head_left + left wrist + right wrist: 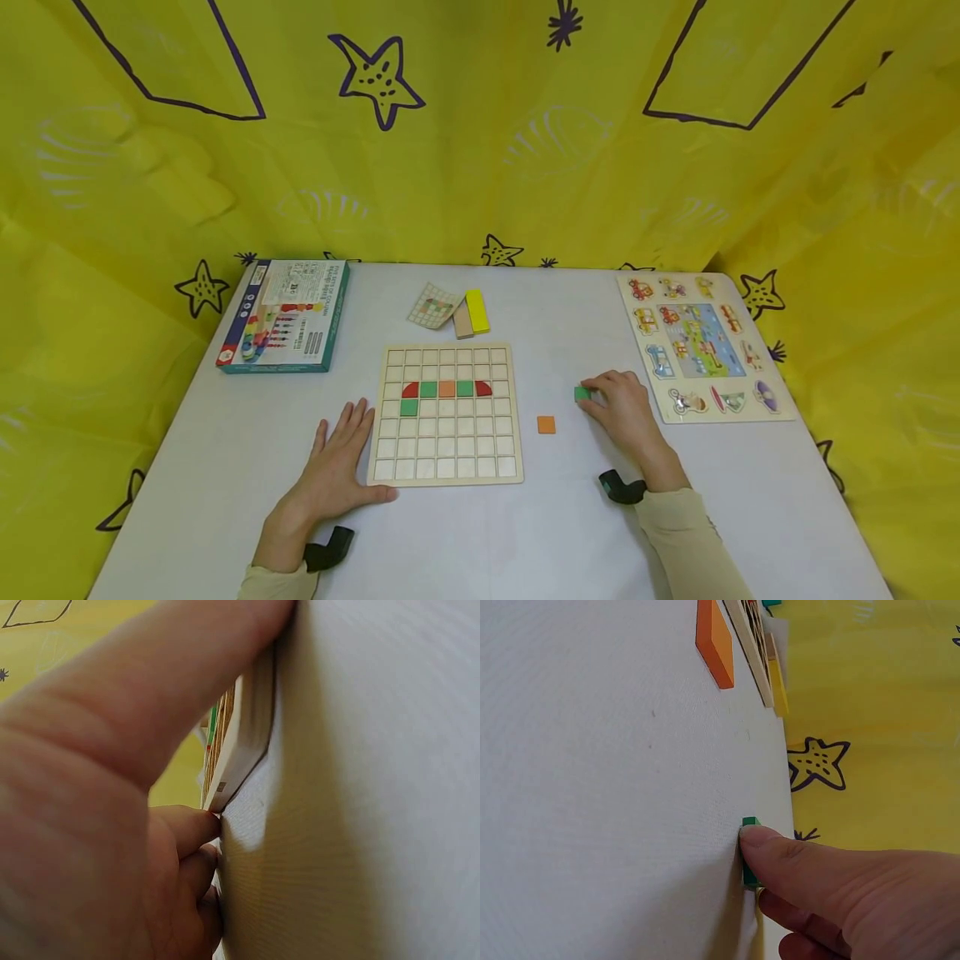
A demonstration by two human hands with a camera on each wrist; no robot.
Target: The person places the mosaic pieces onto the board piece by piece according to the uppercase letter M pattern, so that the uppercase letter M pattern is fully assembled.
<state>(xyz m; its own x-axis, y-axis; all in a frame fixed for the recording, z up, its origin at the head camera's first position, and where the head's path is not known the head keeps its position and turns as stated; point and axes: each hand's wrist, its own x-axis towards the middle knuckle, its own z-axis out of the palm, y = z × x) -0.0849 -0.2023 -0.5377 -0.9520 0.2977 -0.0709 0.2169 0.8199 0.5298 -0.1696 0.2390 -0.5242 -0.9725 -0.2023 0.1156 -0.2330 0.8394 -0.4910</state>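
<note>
While your left grip (pixel 337 473) lies spread at the square pale-wood grid board (pixel 446 468), near-left corner, your right grip (pixel 621 412) pinches one green square tile (pixel 581 396), apparently wooden, right of the board: likely light, stiff; hold by opposite edges.

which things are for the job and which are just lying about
Seemingly in use: grid board, laid tiles, green square in the right hand, orange square, pattern card.

Probably lying about: printed box, picture puzzle, perhaps yellow block and tan block.
</note>
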